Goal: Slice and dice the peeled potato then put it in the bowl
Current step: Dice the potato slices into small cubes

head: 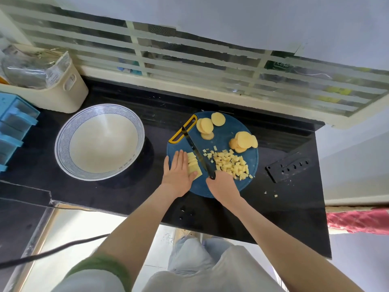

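Note:
A round blue cutting board [223, 127] lies on the black counter. My left hand [179, 171] rests flat, fingers straight, against a stack of cut potato strips [192, 164]. My right hand [221, 183] grips the handle of a black knife [195, 150], whose blade lies just right of the strips. A pile of diced potato [231, 163] sits right of the blade. Two groups of round potato slices lie at the board's far side [208, 124] and right side [245, 142]. The white bowl with a blue patterned rim [99, 142] stands empty to the left.
A black knife sheath [288, 166] lies right of the board, with two stray potato bits [270, 194] near the counter's front. A cream basket [52, 85] and blue drawers [12, 123] stand at the far left. A barred window runs behind the counter.

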Action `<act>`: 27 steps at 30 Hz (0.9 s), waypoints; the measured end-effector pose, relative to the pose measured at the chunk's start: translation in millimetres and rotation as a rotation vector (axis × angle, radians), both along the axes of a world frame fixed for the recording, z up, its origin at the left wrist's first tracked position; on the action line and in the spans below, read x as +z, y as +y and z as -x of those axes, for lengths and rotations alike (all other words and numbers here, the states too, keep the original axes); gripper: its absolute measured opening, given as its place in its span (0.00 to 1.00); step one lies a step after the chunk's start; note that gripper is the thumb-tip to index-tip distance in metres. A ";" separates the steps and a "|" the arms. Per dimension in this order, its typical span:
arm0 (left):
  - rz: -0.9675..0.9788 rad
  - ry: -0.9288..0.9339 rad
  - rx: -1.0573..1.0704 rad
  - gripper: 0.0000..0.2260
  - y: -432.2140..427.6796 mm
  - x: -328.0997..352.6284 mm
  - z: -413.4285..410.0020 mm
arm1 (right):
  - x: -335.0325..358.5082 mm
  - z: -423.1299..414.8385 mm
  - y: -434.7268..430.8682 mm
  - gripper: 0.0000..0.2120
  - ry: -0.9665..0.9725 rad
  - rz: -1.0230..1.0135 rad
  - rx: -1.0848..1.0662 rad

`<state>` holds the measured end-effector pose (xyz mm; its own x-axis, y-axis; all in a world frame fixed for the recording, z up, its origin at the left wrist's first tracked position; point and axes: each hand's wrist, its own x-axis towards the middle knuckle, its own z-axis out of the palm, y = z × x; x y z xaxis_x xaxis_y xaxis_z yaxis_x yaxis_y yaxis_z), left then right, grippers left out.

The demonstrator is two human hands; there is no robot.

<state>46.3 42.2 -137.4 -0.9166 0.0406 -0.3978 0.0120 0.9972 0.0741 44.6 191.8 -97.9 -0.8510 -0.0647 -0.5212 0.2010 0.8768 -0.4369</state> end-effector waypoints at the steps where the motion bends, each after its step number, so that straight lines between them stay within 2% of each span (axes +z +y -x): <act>1: 0.021 0.001 -0.006 0.31 1.6 -1.6 -1.0 | -2.9 -1.5 -0.8 0.11 -0.014 0.014 -0.011; 6: 0.067 0.023 0.002 0.29 7.9 -6.5 -2.9 | -9.7 -9.3 -9.4 0.14 -0.017 0.021 -0.115; 9: 0.090 0.025 -0.003 0.29 9.6 -7.1 -2.7 | -11.7 -12.8 -15.8 0.10 -0.038 0.086 -0.185; 19: -0.028 0.038 0.039 0.29 4.7 -11.3 -5.5 | -13.3 -15.4 -18.5 0.09 -0.012 0.096 -0.178; 23: -0.110 0.072 0.054 0.38 -4.7 -14.9 -6.6 | -14.1 -12.1 -14.6 0.12 -0.002 0.092 -0.208; 27: -0.089 0.047 -0.020 0.48 -14.4 -13.4 -3.5 | -14.9 -6.6 -9.5 0.08 -0.030 0.057 -0.215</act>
<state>49.8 27.8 -150.9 -0.9329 0.0922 -0.3481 0.0371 0.9861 0.1618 51.2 182.3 -112.8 -0.8326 0.0863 -0.5472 0.3942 0.7864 -0.4757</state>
